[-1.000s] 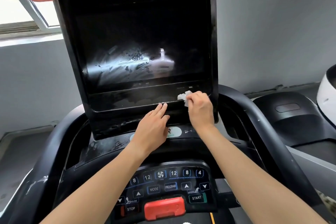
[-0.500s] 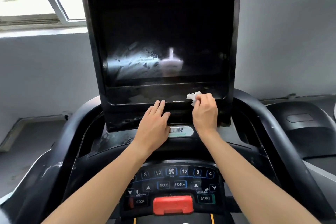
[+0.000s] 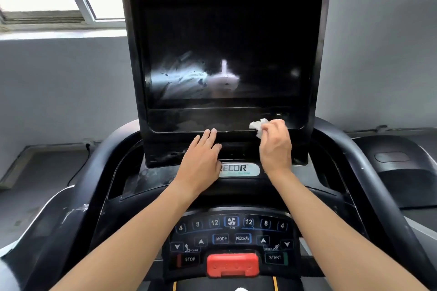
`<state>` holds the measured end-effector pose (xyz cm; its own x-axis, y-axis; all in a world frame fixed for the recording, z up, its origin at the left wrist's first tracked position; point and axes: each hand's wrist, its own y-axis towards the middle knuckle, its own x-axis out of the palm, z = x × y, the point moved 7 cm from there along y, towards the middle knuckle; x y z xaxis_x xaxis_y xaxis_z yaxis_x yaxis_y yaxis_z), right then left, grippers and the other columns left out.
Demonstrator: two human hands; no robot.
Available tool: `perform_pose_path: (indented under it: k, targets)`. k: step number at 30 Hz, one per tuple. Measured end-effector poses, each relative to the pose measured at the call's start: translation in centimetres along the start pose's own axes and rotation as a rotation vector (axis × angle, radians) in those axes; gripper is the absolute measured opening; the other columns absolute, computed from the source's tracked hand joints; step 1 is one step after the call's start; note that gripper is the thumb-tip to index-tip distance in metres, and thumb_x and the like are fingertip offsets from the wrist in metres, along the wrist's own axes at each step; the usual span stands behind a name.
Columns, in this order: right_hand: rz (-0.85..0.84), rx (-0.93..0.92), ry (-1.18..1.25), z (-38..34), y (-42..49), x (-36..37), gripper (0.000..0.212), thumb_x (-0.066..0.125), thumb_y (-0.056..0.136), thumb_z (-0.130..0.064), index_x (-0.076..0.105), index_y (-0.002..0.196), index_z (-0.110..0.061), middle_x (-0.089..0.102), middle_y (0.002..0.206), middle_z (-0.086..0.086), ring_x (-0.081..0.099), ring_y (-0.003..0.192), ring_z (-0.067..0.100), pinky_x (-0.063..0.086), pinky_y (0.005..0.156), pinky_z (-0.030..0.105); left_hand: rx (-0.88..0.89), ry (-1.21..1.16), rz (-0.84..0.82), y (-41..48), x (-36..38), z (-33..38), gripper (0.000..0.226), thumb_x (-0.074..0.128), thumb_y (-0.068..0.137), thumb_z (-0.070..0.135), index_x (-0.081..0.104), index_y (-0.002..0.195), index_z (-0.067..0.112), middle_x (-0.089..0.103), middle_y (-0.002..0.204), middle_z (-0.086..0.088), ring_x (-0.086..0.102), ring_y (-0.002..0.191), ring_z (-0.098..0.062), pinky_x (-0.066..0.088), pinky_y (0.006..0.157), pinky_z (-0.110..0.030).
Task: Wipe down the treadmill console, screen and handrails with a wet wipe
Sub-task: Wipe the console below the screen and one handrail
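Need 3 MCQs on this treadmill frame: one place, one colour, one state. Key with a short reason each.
1. Where is the wet wipe?
A) on the left handrail
B) on the bezel strip below the screen, towards its right end
C) on the keypad

2. What colour is the tab between STOP and START?
A) green
B) yellow
C) red

3. How is the left hand?
A) flat, fingers straight, against the console
B) pinching the wipe
C) curled round a rail

Key: 1 B, the right hand pinches it there; 2 C, plainly red; 3 A, it holds nothing.
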<state>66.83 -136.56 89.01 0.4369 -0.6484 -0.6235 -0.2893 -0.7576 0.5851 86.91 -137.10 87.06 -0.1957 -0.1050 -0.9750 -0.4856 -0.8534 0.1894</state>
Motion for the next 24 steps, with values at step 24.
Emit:
perform_pose_path:
  k: [24]
  targets:
    - [-0.11, 0.018, 0.07, -3.4, -0.2, 3.2, 0.013, 0.059, 0.1, -0.006, 0.067, 0.09, -0.003, 0.054, 0.098, 0.001, 0.056, 0.075, 0.015, 0.054, 0.069, 0.032, 0.017, -0.095, -0.022, 0.0, -0.2, -1.1, 0.037, 0.052, 0.096, 0.02, 0.069, 0.128, 0.013, 0.03, 0.166, -0.012, 0.023, 0.156, -0.024, 0.023, 0.127, -0.042]
